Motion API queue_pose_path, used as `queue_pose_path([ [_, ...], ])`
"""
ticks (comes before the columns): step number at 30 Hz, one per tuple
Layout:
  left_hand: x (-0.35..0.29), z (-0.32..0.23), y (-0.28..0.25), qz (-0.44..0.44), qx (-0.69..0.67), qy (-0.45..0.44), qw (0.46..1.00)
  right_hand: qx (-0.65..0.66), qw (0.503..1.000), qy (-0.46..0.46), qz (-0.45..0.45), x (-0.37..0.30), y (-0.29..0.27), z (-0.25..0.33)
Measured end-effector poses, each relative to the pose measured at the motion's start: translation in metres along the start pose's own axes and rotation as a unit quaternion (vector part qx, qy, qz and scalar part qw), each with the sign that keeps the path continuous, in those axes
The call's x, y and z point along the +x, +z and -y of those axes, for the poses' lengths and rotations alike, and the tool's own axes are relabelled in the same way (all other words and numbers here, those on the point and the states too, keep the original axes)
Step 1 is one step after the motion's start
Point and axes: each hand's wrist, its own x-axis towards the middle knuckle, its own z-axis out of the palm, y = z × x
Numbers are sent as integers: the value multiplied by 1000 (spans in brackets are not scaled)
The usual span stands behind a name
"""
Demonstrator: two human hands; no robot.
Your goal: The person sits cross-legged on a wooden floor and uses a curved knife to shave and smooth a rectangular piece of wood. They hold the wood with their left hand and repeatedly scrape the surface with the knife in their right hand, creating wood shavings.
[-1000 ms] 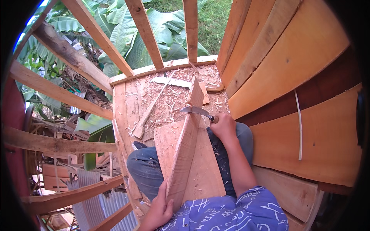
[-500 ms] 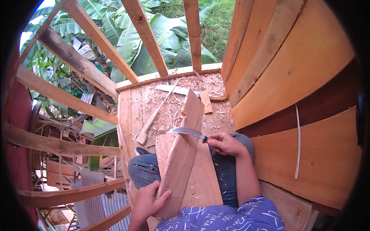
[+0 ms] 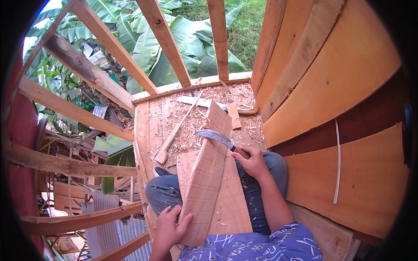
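A thick wooden board (image 3: 204,182) stands tilted on edge across my lap, its far end pointing away from me. My left hand (image 3: 172,226) grips the near end of this board, thumb on its face and fingers round the left edge. In my right hand (image 3: 251,161) is a curved knife (image 3: 216,137), held by its handle. The blade reaches left across the board's upper edge; whether it touches the wood I cannot tell. Under the upright board, a wider flat board (image 3: 233,202) lies over my legs.
Wood shavings (image 3: 187,115) cover the floor ahead. A handsaw (image 3: 202,102), a long tapered stick (image 3: 174,135) and a small wood piece (image 3: 234,115) lie among them. Wooden slats (image 3: 69,163) form an open railing on the left and front. A plank wall (image 3: 331,161) rises on the right.
My right hand and the knife have moved a little away from me along the board, and the blade sits higher up. My left hand and the board hold nearly the same place.
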Motion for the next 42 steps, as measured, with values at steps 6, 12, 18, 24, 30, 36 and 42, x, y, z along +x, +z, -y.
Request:
queue_pose_path([
  [6,-2,9,-3,4,19,18,1000,97,987,73,103,4,-3,-3],
  [12,-3,13,-5,8,29,10,999,116,965,134,195,7,-9,-6],
  [18,-6,11,-7,10,22,-11,1000,125,976,115,133,9,-9,-6],
  [24,-6,17,-11,17,14,-17,1000,119,981,135,76,8,-7,-3],
  [30,-8,23,-14,22,3,-27,999,94,984,139,64,11,-5,-5],
  [36,-10,25,-15,37,6,-36,999,22,999,41,14,-1,0,-1],
  [42,-9,28,-14,23,-21,-26,999,-90,994,-23,-56,0,6,5],
])
